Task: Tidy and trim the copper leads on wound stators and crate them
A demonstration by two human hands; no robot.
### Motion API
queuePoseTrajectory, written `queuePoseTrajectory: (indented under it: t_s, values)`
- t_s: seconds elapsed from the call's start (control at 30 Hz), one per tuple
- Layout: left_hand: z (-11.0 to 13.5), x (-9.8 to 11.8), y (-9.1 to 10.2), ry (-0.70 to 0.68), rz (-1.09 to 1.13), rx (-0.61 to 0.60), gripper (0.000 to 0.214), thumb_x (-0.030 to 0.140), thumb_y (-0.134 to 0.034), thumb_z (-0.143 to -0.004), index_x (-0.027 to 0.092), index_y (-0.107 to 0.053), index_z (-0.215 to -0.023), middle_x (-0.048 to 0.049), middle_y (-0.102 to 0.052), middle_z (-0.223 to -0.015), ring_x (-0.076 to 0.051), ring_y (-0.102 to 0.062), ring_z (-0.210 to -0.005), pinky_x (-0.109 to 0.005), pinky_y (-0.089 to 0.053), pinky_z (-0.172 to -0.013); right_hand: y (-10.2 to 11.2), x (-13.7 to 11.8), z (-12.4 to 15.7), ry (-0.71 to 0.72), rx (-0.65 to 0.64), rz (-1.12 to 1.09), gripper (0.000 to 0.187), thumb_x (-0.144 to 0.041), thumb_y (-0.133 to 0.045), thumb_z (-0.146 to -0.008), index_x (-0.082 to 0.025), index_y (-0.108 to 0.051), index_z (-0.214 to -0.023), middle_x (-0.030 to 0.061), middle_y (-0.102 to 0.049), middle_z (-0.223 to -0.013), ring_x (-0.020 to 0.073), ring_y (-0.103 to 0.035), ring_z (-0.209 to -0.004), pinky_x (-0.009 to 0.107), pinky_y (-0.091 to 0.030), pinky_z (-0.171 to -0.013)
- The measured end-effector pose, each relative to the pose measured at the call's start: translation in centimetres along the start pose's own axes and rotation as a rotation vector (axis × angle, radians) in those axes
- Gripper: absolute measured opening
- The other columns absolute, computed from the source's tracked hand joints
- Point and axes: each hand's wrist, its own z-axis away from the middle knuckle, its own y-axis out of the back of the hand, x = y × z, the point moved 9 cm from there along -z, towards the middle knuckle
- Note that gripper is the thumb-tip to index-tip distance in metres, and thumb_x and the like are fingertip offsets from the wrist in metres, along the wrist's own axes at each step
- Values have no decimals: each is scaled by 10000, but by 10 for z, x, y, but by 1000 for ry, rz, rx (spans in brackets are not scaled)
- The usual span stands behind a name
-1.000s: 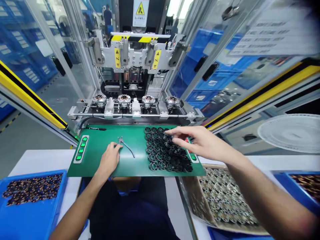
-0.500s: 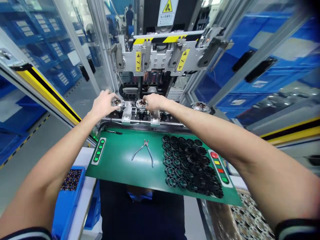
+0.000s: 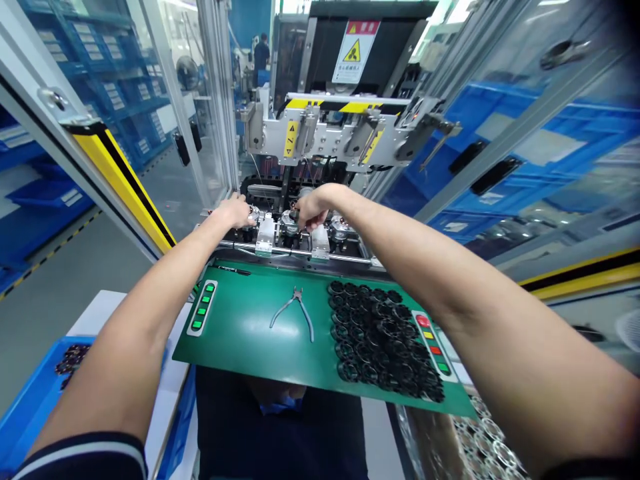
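The right hand [image 3: 311, 208] is bending narrow over a round metal stator [image 3: 289, 223] on the silver fixture rail [image 3: 340, 257] (if it grips, I cannot tell), while the left hand [image 3: 233, 212] is cupping the next stator [image 3: 254, 215], just to the left.

Past the left hand [image 3: 233, 212] and right hand [image 3: 313, 208], the steel press head [image 3: 320, 133] bars the way above, and metal clamp blocks [image 3: 266, 235] stand between the round fixtures [image 3: 340, 229] (narrow gaps only); a hand could pass over the green mat [image 3: 235, 347] between the pliers [image 3: 295, 313] and the black rings [image 3: 375, 333]
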Motion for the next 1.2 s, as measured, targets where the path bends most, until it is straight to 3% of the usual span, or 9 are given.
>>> queuePoseTrajectory:
  t_s: [0.2, 0.47, 0.57, 0.7, 0.8, 0.9, 1.0, 1.07, 1.2]
  values:
    - [7, 6, 17, -23, 13, 17, 480, 466, -791, -1117, 176, -700, -1488, -141, -712, -1504, -297, -738, -1328, -537, -678, -1131, 16, -29, 69, 97, -80, 41, 428, -483, -736, -1156, -167, -715, -1444, 113, -764, -1348, 234, -784, -1134, 436, -716, -981]
    - [71, -17, 103, -138, 125, 281, 470, 484, -536, -1158, 135, -791, -1343, -146, -560, -1590, -402, -499, -1607, -565, -424, -1373, -157, -104, 133, 416, -184, 202, 409, -463, -765, -1137, -190, -732, -1440, 128, -738, -1460, 271, -754, -1279, 505, -683, -1109]
    - [130, 0, 59, -249, 231, 107, 373, 485, -604, -1161, 199, -841, -1196, -103, -673, -1406, -326, -627, -1467, -519, -476, -1341, -194, -117, 119, 449, -183, 220, 425, -464, -771, -1133, -191, -725, -1455, 131, -731, -1473, 275, -752, -1287, 506, -684, -1108]
    - [198, 33, -51, -198, 235, -128, 395, 462, -766, -1133, 183, -737, -1411, -127, -741, -1433, -263, -752, -1259, -492, -680, -1109, -201, -117, 109, 464, -137, 205, 434, -462, -773, -1131, -189, -721, -1464, 133, -727, -1482, 279, -750, -1296, 512, -683, -1113]
    - [228, 55, -109, -126, 251, -156, 400, 465, -745, -1149, 209, -724, -1456, -138, -718, -1503, -267, -746, -1293, -487, -687, -1116, -175, -82, 122, 439, -85, 191, 429, -457, -768, -1136, -198, -720, -1475, 131, -730, -1481, 277, -751, -1296, 514, -680, -1122]
    - [238, 63, -106, -97, 288, -70, 378, 446, -764, -1135, 210, -742, -1429, -140, -708, -1526, -279, -735, -1330, -502, -676, -1145, -120, -3, 138, 306, 6, 205, 443, -458, -766, -1138, -191, -716, -1488, 126, -745, -1449, 278, -759, -1284, 531, -675, -1132]
    - [223, 66, -47, -120, 336, 86, 297, 413, -814, -1086, 256, -798, -1337, -117, -688, -1557, -286, -722, -1385, -482, -640, -1206, -50, 102, 151, 54, 128, 230, 405, -439, -738, -1155, -195, -724, -1478, 130, -740, -1461, 270, -756, -1281, 514, -677, -1121]
    - [195, 82, 8, -179, 365, 198, 282, 428, -788, -1095, 272, -802, -1329, -85, -698, -1536, -271, -706, -1413, -471, -592, -1264, -12, 166, 154, -111, 193, 228, 542, -397, -306, -1284, -129, -758, -1419, 116, -735, -1484, 245, -767, -1283, 473, -611, -1127]
    - [104, 154, 91, -301, 351, 336, 334, 450, -769, -1095, 256, -803, -1366, -89, -697, -1526, -301, -627, -1485, -498, -523, -1324, 8, 245, 140, -296, 198, 152, 398, -439, -600, -1224, -151, -721, -1470, 133, -732, -1453, 262, -761, -1282, 483, -668, -1120]
